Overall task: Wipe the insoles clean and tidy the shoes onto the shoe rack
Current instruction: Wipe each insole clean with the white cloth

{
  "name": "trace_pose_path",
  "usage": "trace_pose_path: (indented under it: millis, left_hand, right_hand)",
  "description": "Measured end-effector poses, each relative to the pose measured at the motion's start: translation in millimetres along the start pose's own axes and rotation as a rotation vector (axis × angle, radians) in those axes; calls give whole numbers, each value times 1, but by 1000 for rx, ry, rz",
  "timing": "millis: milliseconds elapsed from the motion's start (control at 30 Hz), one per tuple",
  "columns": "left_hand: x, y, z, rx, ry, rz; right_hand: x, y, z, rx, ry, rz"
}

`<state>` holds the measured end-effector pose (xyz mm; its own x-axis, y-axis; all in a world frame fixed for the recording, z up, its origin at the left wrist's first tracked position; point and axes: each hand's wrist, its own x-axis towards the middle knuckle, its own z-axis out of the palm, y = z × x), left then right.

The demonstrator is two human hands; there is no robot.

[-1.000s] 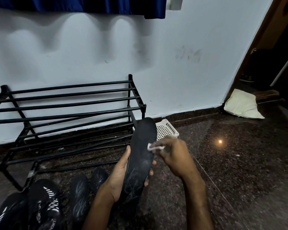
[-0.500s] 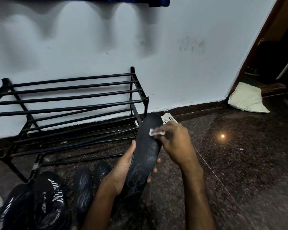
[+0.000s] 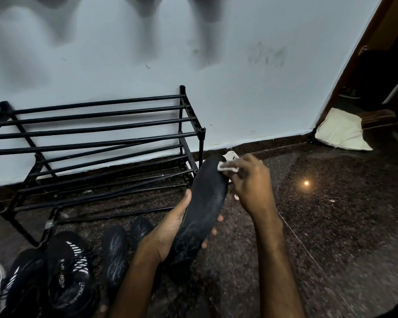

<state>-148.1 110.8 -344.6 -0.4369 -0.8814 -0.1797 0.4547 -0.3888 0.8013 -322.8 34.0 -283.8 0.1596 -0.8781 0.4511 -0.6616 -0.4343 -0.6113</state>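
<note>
My left hand (image 3: 166,232) grips a long black insole (image 3: 205,203) from below, thumb on its left edge and fingertips showing past its right edge. The insole points up and away toward the wall. My right hand (image 3: 251,182) pinches a small white wipe (image 3: 226,168) and presses it on the insole's toe end. Two more dark insoles (image 3: 115,253) lie on the floor beside my left forearm. Black sports shoes (image 3: 69,271) with white stripes sit at the lower left. The black metal shoe rack (image 3: 97,138) stands against the wall with bare bars.
A white plastic basket (image 3: 231,155) peeks out behind my right hand, by the rack's right post. A cream cushion (image 3: 340,131) lies at the wall corner near a dark doorway. Dark speckled stone floor (image 3: 331,226) stretches to the right.
My right hand has slid the wipe up the insole from its upper middle to the toe end. The left hand keeps the same hold on the insole.
</note>
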Motion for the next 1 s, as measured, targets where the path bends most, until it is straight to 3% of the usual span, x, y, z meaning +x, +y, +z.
trace_pose_path:
  millis: [67,133,333,433,500,633,700,867,1000]
  left_hand:
    - [2,0,1,-42,3,15]
    - [2,1,1,-70,18,19]
    - [0,-1,-6,-59,-14,6]
    - [5,-2,-8,-199,34,88]
    - [9,0,-9,-238,84,105]
    - [8,-1,-5,-202,137,70]
    - [8,-1,-5,-140,171,39]
    - [10,1,-10,-118,148,65]
    - [12,5,0,-292,238,132]
  right_hand:
    - [-16,-2,-4,111,-238,32]
    - [-24,0,-2,111,-297,26]
    - [-6,12,7,90,217,104]
    - [-17,8,4,207,262,178]
    - [-23,3,6,235,161,132]
    - [-30,-12,27,195,-205,-37]
    - [-30,-10,38,116,-215,-90]
    - [-23,17,31,-19,69,204]
    - [-36,22,35,319,131,410]
